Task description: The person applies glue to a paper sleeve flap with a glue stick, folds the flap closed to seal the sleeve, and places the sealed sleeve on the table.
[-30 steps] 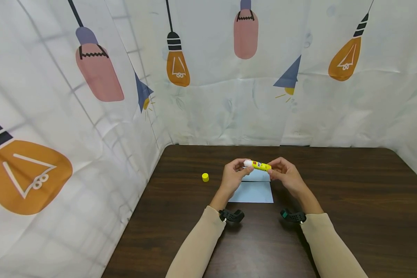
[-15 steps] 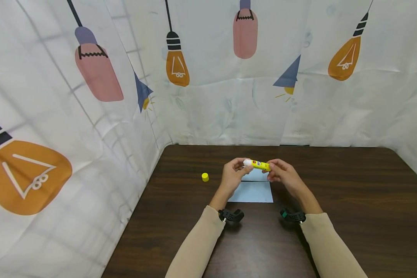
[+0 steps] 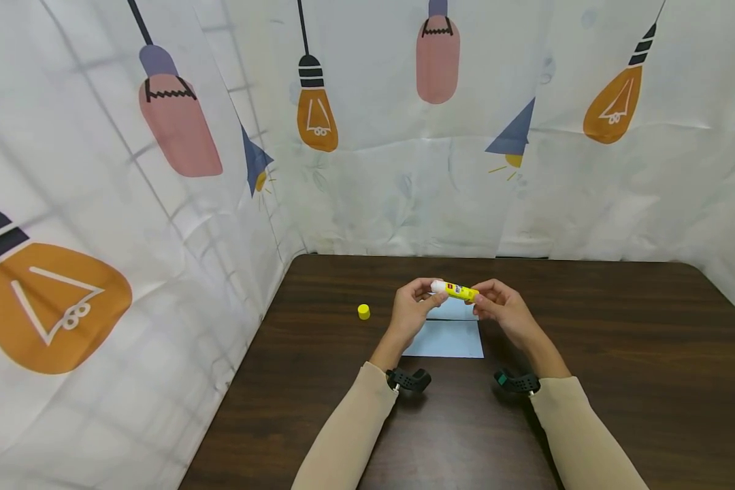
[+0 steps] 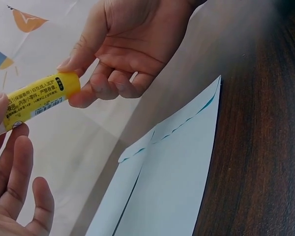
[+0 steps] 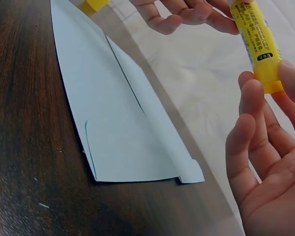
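Observation:
A yellow glue stick with a white end is held level above the paper. My left hand pinches it near the white end between thumb and fingers. At the yellow base, my right hand grips with thumb and fingertips, which the right wrist view shows around the base end. Below lies a light blue folded paper, with a dark line across it and thin teal marks near its edges in the wrist views. The glue's tip is hidden or too small to make out.
A yellow cap stands on the dark wooden table, left of the paper. Behind and to the left hangs a white curtain printed with lamps. Each wrist wears a black strap.
My right fingers shift around the base of the glue stick, curling in and then easing back. The left hand, paper and cap stay in place; the head view shifts slightly.

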Tool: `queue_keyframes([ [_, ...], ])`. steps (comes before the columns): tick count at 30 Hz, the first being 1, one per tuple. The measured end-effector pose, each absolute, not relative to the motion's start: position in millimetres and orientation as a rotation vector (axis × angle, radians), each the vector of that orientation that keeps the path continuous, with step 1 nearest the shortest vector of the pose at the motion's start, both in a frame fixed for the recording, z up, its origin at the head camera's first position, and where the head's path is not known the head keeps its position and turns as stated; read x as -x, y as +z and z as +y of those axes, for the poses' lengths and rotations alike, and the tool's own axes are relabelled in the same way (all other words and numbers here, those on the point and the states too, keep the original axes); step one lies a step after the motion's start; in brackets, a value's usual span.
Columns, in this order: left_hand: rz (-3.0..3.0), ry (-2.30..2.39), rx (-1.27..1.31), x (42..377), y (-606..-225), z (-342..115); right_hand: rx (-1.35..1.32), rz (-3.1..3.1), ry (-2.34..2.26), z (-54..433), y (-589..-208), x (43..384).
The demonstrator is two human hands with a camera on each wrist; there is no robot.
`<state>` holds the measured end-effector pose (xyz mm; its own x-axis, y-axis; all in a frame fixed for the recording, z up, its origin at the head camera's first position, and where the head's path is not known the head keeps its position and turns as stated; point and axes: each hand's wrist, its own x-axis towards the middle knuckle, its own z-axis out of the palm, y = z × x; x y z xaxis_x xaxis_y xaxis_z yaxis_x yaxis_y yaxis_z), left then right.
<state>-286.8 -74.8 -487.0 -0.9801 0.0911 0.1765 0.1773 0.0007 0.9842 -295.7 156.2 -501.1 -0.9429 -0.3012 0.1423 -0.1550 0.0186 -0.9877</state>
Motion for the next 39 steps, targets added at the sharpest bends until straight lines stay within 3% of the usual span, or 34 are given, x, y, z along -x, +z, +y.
queue_keyframes([
  [22,-2.158,-2.186,0.231,287.1,-486.0,-73.6,0.529,2.210,-2.163,152.4,-500.7,294.5],
  [39,-2.213,-2.190,0.355,288.8,-483.3,-82.8,0.520,2.139,-2.032,154.6,-497.9,295.0],
])
